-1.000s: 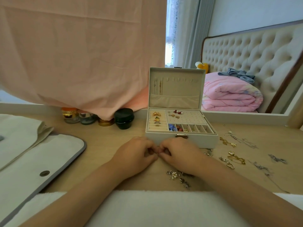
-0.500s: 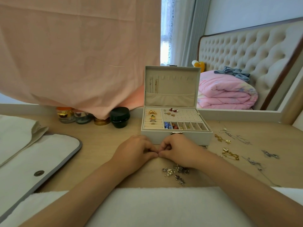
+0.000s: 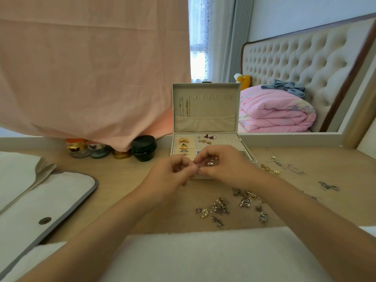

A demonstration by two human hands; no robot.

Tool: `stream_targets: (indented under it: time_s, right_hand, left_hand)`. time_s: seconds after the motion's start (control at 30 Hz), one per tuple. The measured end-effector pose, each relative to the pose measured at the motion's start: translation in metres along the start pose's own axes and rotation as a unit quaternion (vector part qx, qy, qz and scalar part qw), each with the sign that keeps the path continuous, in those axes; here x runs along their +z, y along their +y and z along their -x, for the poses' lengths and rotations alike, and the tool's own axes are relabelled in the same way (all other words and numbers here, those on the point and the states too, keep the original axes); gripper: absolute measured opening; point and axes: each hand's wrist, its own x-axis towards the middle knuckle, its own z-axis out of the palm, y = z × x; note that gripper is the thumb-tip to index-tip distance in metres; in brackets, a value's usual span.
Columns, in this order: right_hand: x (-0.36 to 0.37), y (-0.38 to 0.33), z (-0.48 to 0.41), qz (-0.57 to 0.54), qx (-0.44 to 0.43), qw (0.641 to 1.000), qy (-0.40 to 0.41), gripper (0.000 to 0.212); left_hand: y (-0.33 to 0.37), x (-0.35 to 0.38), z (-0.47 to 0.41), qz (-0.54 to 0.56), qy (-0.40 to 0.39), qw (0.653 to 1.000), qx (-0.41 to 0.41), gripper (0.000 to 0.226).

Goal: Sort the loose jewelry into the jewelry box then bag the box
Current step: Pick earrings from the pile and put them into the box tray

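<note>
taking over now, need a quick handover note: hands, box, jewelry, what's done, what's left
Left hand and right hand: raised in front of the jewelry box, fingertips meeting in a pinch. Whatever is between them is too small to see.
Jewelry box: open on the table, lid upright.
Done: rings in the left ring rolls, earrings on the stud panel, hung chains in the lid.
Left: loose pile near the table's front edge, plus loose chains and gold pieces to the right of the box. Then close the box and put it in the bag lying flat at the left.
</note>
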Motion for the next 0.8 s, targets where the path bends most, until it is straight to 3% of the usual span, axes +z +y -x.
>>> stream_targets:
  time_s: [0.2,0.4,0.5,0.8]
  right_hand:
    - [-0.034,-0.005,0.001,-0.097,0.003,0.995,0.032,0.005]
    - [-0.061,0.004,0.002,-0.146,0.033,0.987,0.055,0.006]
    - [-0.074,0.009,-0.001,-0.112,0.02,0.985,0.127,0.014]
    - [-0.098,0.026,-0.005,-0.057,0.001,0.981,0.184,0.01]
  left_hand:
    - [0.031,0.012,-0.023,0.079,0.01,0.996,-0.028,0.015]
    - [0.051,0.032,-0.048,0.097,0.01,0.995,-0.024,0.017]
    - [0.058,0.043,-0.063,0.109,0.027,0.993,-0.035,0.021]
    - [0.067,0.066,-0.099,0.09,0.037,0.995,-0.03,0.019]
